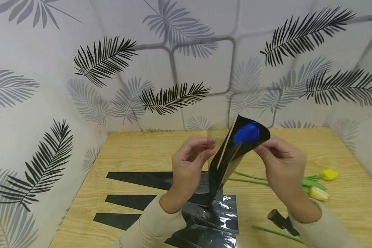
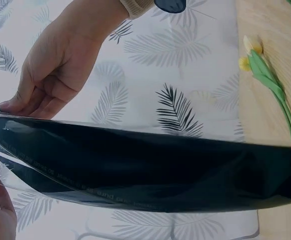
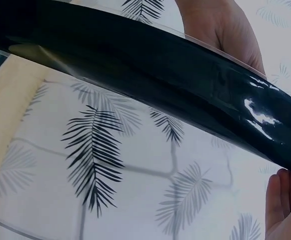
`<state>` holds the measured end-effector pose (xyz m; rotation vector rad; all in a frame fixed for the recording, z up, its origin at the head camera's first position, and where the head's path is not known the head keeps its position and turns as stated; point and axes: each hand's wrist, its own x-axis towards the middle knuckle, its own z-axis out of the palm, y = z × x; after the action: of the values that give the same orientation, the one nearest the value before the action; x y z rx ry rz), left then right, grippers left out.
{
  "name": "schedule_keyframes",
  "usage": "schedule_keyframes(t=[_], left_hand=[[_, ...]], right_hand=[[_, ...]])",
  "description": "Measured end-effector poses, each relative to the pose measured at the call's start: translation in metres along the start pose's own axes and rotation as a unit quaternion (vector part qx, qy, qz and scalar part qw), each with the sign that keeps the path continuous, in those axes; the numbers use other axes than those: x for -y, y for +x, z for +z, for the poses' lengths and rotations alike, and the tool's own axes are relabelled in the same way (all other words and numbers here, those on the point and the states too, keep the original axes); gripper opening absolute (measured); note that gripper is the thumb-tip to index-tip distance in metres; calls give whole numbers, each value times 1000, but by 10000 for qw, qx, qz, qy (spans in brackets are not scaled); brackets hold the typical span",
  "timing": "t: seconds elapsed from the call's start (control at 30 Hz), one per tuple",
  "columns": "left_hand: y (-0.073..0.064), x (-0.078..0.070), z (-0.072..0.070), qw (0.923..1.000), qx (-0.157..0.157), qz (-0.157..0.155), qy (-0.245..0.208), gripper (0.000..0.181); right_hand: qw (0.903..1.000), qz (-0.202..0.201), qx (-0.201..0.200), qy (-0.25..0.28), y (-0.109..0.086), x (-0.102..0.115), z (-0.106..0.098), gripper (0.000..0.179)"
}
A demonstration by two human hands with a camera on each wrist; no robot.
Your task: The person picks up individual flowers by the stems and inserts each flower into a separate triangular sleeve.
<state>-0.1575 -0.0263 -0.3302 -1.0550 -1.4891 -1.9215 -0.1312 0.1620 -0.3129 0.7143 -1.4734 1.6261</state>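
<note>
A black flower sleeve (image 1: 217,172) with a clear film front stands upright and tilted between my hands, its flared mouth at the top. A blue petal-like shape (image 1: 247,133) shows inside that mouth. My left hand (image 1: 190,158) pinches the clear film at the left edge with thumb and fingertips. My right hand (image 1: 283,168) grips the black right edge near the top, between thumb and fingers. In the left wrist view, the sleeve (image 2: 135,165) stretches across, with my right hand (image 2: 60,60) at its far edge. The right wrist view has the sleeve (image 3: 150,65) hiding part of my left hand (image 3: 225,30).
Several flat black sleeves (image 1: 124,220) lie overlapping on the wooden table (image 1: 136,151) below my hands. A yellow tulip (image 1: 329,174) and a pale yellow tulip (image 1: 318,194) lie at the right, behind my right wrist. Another green stem (image 1: 276,233) lies nearer. Leaf-patterned cloth (image 1: 201,113) hangs behind.
</note>
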Motion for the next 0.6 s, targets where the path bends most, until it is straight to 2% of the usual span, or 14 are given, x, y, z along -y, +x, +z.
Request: schedule_keyframes(t=[0.3, 0.6], left_hand=[[5, -7, 2, 9991, -12, 241, -337, 25], [11, -12, 5, 9987, 18, 336, -378, 24]], right_hand=[[9999, -116, 14, -106, 9, 12, 1, 17], [9993, -135, 55, -351, 15, 21, 1, 22]])
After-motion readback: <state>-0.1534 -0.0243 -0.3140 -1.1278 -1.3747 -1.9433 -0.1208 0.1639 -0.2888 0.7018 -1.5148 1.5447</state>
